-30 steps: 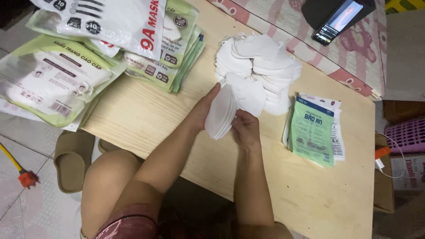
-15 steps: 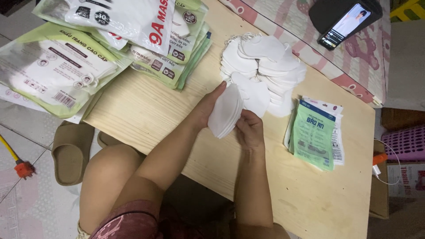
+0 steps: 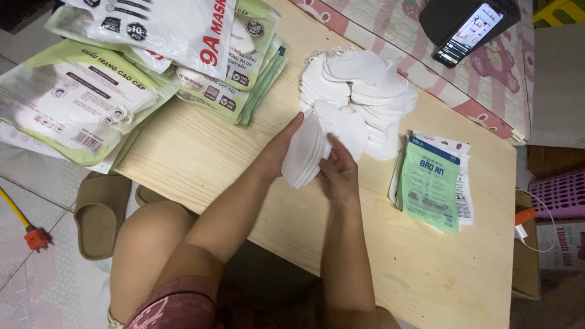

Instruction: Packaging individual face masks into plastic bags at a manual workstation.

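Both hands, left (image 3: 281, 148) and right (image 3: 339, 172), grip a small mask stack (image 3: 303, 157) just beside the large unsorted mask pile (image 3: 359, 91).

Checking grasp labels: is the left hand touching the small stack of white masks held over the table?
Touching. The head view shows the left hand pressed flat against the side of the mask stack, with the right hand on its other side.
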